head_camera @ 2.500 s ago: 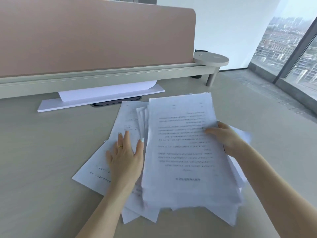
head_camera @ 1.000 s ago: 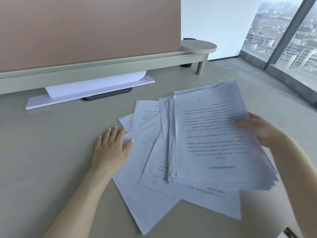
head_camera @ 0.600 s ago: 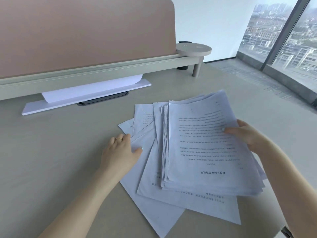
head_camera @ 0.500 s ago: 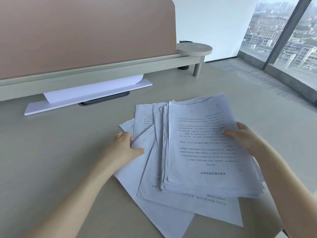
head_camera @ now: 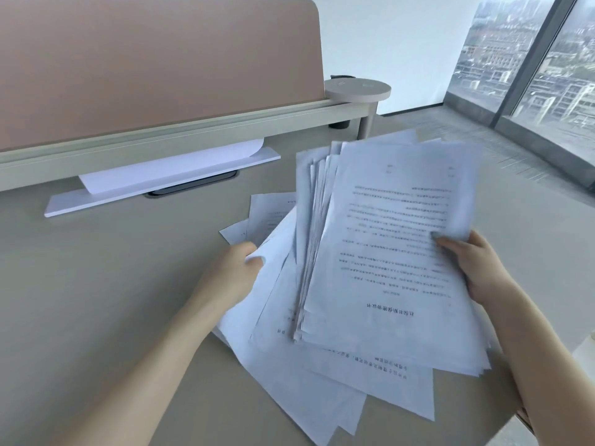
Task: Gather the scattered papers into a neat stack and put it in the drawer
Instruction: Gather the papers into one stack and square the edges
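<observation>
A thick, uneven stack of printed papers [head_camera: 389,246] is tilted up off the beige desk [head_camera: 96,300], with my right hand [head_camera: 473,268] gripping its right edge, thumb on top. Loose sheets [head_camera: 315,394] fan out under and to the left of the stack, lying on the desk. My left hand [head_camera: 231,275] pinches the left edge of one of these lower sheets, fingers curled around it. No drawer is in view.
A pink divider panel [head_camera: 154,59] runs along the back of the desk. Below it lie a white board with a curled sheet [head_camera: 167,175] and a dark cable slot [head_camera: 193,186]. A round beige stand [head_camera: 357,90] sits at the divider's end. Windows are at right.
My left hand went from lying flat on the lower sheets to pinching a sheet's edge. The right hand has lifted and tilted the stack higher.
</observation>
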`<action>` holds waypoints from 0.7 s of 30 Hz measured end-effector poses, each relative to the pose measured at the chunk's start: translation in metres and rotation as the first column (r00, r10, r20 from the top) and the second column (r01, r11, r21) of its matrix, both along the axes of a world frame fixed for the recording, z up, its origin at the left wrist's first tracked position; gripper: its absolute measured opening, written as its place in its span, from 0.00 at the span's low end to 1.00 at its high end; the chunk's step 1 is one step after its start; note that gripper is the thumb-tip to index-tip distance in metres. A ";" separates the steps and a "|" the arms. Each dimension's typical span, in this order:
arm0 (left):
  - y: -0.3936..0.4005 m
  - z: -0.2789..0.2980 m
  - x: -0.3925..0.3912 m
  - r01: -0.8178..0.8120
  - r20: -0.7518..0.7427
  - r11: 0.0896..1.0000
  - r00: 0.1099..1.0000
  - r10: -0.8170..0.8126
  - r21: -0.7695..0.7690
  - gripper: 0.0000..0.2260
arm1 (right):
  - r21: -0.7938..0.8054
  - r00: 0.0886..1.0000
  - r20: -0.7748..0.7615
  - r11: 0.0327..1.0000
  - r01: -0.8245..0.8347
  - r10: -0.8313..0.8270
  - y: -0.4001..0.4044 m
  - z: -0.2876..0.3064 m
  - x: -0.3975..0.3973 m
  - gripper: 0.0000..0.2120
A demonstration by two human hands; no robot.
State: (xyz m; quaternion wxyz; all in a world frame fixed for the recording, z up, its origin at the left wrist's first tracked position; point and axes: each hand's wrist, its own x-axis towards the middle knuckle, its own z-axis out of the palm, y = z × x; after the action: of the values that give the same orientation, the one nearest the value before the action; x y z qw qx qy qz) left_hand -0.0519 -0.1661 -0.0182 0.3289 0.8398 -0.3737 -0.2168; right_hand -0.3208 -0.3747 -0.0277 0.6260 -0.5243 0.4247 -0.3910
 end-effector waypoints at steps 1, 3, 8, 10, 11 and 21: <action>0.002 -0.001 -0.001 -0.046 -0.025 0.998 0.999 0.045 -0.050 0.11 | 0.044 0.999 0.038 0.999 0.015 -0.017 -0.001 0.003 -0.004 0.12; 0.004 -0.003 0.000 -0.163 -0.073 0.979 0.985 0.155 -0.124 0.10 | 0.114 0.996 0.073 0.993 0.043 -0.051 -0.003 0.010 -0.009 0.13; 0.000 -0.009 -0.007 -0.250 -0.179 0.960 0.958 0.226 -0.125 0.06 | 0.159 0.999 0.026 0.986 -0.049 0.045 -0.011 0.017 0.004 0.15; -0.003 -0.010 -0.017 -0.236 -0.230 0.965 0.951 0.206 -0.111 0.04 | 0.144 0.995 0.001 0.985 -0.101 0.102 -0.010 0.018 0.021 0.14; -0.004 -0.009 -0.022 -0.230 -0.265 0.965 0.945 0.191 -0.125 0.05 | 0.120 0.992 -0.018 0.985 -0.125 0.128 -0.009 0.017 0.031 0.14; 0.003 0.006 -0.003 -0.309 -0.730 0.939 0.675 0.105 -0.150 0.23 | -0.256 0.655 -0.755 0.934 -0.250 -0.031 -0.011 0.006 0.073 0.14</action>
State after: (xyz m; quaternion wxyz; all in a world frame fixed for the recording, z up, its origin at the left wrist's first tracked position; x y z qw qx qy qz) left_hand -0.0546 -0.1629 -0.0123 0.5775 0.6763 -0.1440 -0.4341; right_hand -0.2474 -0.3854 -0.0221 0.3191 -0.7620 0.5377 -0.1685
